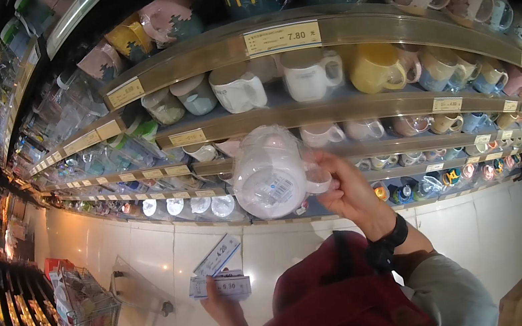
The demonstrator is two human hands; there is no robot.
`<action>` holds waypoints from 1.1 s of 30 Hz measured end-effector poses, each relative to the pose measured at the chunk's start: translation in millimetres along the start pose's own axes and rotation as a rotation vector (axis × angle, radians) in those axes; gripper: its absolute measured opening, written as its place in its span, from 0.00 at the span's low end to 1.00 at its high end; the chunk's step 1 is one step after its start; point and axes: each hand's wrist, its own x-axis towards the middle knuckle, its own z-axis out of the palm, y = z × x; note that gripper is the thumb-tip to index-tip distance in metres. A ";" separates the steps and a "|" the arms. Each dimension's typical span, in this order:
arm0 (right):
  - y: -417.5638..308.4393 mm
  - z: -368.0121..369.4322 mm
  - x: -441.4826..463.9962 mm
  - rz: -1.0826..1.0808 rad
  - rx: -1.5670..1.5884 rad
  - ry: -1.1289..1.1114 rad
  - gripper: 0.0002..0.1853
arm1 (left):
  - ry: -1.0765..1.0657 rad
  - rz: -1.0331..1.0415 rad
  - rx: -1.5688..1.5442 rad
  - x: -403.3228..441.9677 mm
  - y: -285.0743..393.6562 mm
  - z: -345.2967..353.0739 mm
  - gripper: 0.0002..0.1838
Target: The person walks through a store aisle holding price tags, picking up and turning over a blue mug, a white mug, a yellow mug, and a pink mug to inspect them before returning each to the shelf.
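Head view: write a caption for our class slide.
Right hand holds a plastic-wrapped white mug by its handle; left hand holds price labels.

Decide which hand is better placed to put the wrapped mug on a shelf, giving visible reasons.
Probably the right hand: it holds the wrapped mug by its handle near the shelves, while the left hand, lower, holds price labels.

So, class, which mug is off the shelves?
The white mug in the right hand, its barcoded base facing us; the other mugs in view sit on shelves.
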 end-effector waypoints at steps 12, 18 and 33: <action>7.8 9.2 -23.1 -0.055 0.107 -0.108 0.14 | -0.104 -0.039 0.042 9.7 -1.4 -22.5 0.17; 12.0 11.5 -20.1 -0.032 0.115 -0.069 0.13 | -0.085 -0.013 0.035 7.8 4.7 -22.7 0.17; 28.0 -59.9 59.9 -0.467 -1.263 0.094 0.12 | -0.040 -0.017 0.003 3.9 12.0 -16.5 0.17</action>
